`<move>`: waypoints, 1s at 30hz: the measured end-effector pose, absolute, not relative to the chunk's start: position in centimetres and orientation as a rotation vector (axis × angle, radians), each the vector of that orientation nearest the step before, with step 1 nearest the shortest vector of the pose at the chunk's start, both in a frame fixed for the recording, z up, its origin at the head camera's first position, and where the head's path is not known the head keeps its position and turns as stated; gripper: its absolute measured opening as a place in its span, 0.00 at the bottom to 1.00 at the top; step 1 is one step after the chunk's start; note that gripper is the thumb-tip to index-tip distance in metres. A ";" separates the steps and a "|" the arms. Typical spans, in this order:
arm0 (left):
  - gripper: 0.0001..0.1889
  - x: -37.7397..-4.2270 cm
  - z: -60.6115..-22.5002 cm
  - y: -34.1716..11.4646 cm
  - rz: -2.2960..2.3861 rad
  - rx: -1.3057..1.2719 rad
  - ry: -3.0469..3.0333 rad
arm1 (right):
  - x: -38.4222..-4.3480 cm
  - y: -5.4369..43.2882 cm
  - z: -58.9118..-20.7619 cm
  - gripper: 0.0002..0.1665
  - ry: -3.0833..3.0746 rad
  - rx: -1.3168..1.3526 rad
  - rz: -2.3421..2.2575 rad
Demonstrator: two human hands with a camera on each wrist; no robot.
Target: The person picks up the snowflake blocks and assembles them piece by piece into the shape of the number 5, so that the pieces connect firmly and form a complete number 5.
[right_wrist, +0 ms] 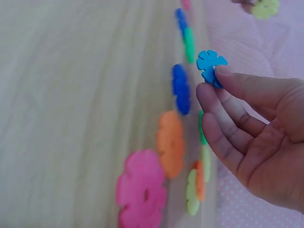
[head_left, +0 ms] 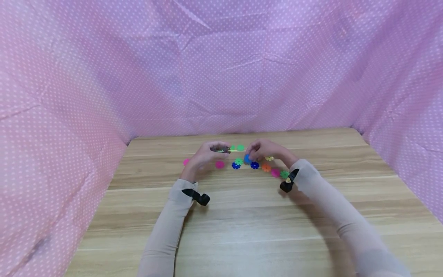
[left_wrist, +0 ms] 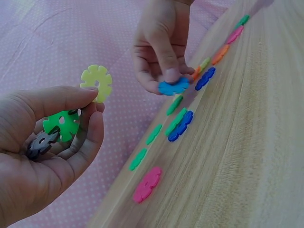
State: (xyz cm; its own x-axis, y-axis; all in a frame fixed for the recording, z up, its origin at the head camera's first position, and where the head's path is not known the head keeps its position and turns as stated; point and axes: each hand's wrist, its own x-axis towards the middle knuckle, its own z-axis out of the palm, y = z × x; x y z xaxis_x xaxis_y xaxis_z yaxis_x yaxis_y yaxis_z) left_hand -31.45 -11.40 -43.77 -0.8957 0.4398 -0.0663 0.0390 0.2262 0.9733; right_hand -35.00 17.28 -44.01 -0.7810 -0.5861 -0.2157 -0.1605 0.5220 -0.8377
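My left hand [head_left: 205,154] pinches a yellow notched flower disc [left_wrist: 99,78] between thumb and fingers. A green disc [left_wrist: 68,128] and a dark grey one [left_wrist: 40,144] are linked behind it, partly hidden within the curled hand. Across from it, my right hand [head_left: 267,149] pinches a light blue flower disc [right_wrist: 207,65] by its edge, raised over the table. A gap separates the blue disc from the yellow one. Beneath the hands lie a dark blue disc [head_left: 254,165] and a green disc [head_left: 239,161] overlapping another dark blue disc [head_left: 236,166].
More loose discs lie on the wooden table [head_left: 235,223]: a pink disc [head_left: 219,164], an orange disc [head_left: 266,167], another pink disc [head_left: 275,173] and a green disc [head_left: 284,174]. Pink dotted cloth [head_left: 221,77] hangs behind the table and at its sides.
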 end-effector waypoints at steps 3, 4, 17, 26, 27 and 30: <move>0.21 -31.5 -43.8 -11.4 1.728 0.441 2.159 | -35.1 17.5 -43.8 0.12 2.291 -0.586 -1.256; 0.22 -31.5 -43.9 -11.4 1.732 0.444 2.154 | -35.1 17.6 -43.6 0.12 2.295 -0.573 -1.283; 0.23 -31.6 -43.9 -11.1 1.817 0.379 2.168 | -34.2 16.6 -43.0 0.20 2.185 -0.374 -1.715; 0.20 -32.0 -43.7 -10.7 1.845 0.371 2.168 | -33.9 16.0 -42.9 0.16 2.157 -0.390 -1.833; 0.20 -32.0 -43.8 -10.7 1.857 0.372 2.160 | -33.9 15.9 -42.8 0.15 2.151 -0.392 -1.845; 0.20 -32.2 -43.8 -10.7 1.894 0.378 2.151 | -33.8 15.6 -42.7 0.14 2.130 -0.390 -1.879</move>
